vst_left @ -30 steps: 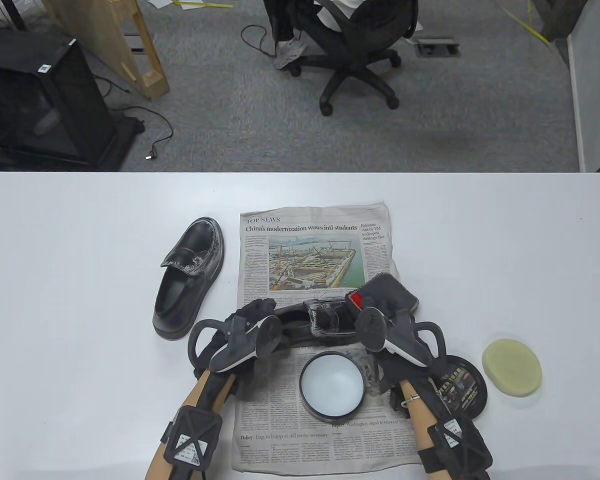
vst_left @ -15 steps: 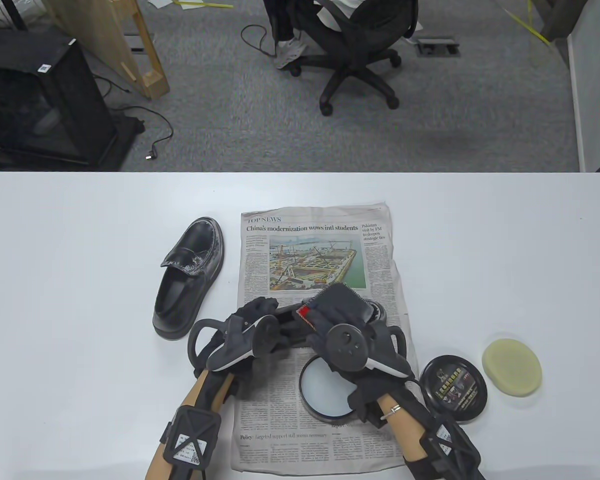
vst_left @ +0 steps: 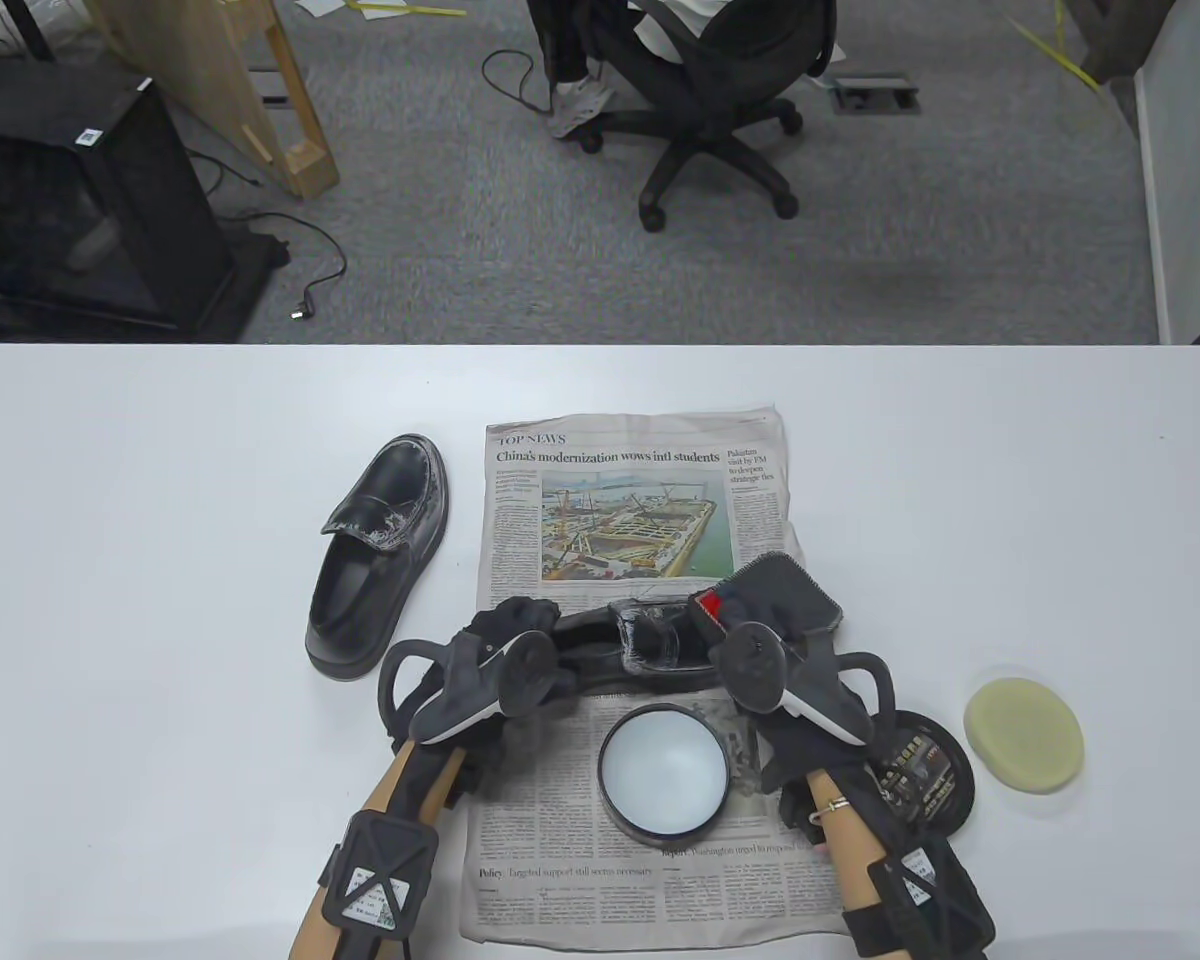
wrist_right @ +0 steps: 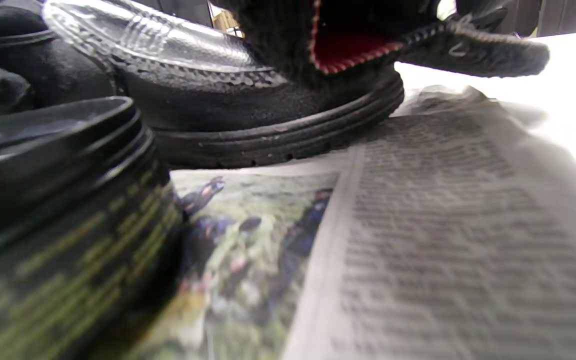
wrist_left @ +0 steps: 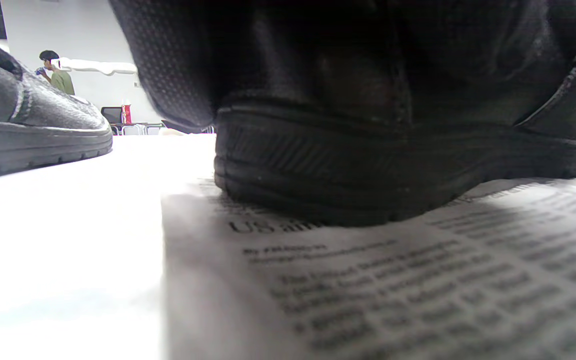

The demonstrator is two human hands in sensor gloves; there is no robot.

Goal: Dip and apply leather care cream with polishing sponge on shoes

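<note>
My left hand (vst_left: 505,650) steadies the stiff shoe (vst_left: 640,650) by its heel at lower centre on the newspaper (vst_left: 640,480), my right hand (vst_left: 770,640) pinching a soft, floppy cloth (vst_left: 785,590) over the toe

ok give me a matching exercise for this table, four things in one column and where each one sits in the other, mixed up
Things:
1. yellow sponge
2. open cream jar
3. spare shoe
4. jar lid

Places:
a. on the newspaper, near the front edge
b. bare table, left of the newspaper
c. far right, alone on the bare table
d. partly under the right forearm

Pairs: 1-c, 2-a, 3-b, 4-d
</note>
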